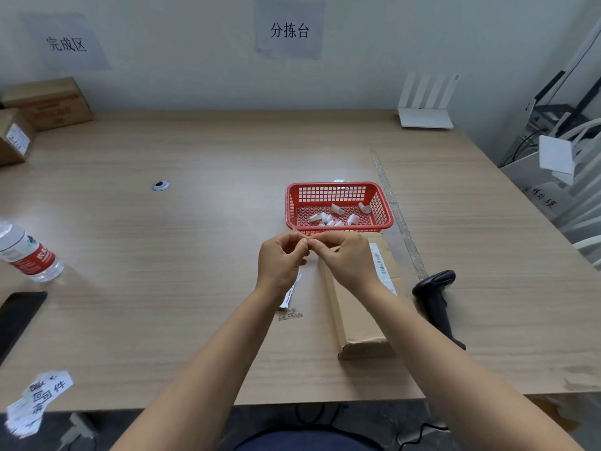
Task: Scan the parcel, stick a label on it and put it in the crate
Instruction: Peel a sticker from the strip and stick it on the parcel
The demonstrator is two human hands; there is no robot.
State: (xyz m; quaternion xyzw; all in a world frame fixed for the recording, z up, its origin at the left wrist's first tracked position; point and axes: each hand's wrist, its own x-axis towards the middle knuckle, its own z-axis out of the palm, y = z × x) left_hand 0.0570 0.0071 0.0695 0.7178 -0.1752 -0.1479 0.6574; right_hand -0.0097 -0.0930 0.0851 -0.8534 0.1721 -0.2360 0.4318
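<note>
Red basket [338, 203] (mesh), brown parcel [357, 307], black scanner [435, 297].

Fingertips pinched together over parcel [357, 307]

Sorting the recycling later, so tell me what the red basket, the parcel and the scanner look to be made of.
Red basket: moulded plastic, slightly glossy, judging by its even lattice walls and rolled rim.
Parcel: brown corrugated cardboard, matte, with folded edges and a white printed paper barcode label on top.
Barcode scanner: black, probably hard plastic, with a dull sheen on its head; a rubbery grip cannot be ruled out.
</note>
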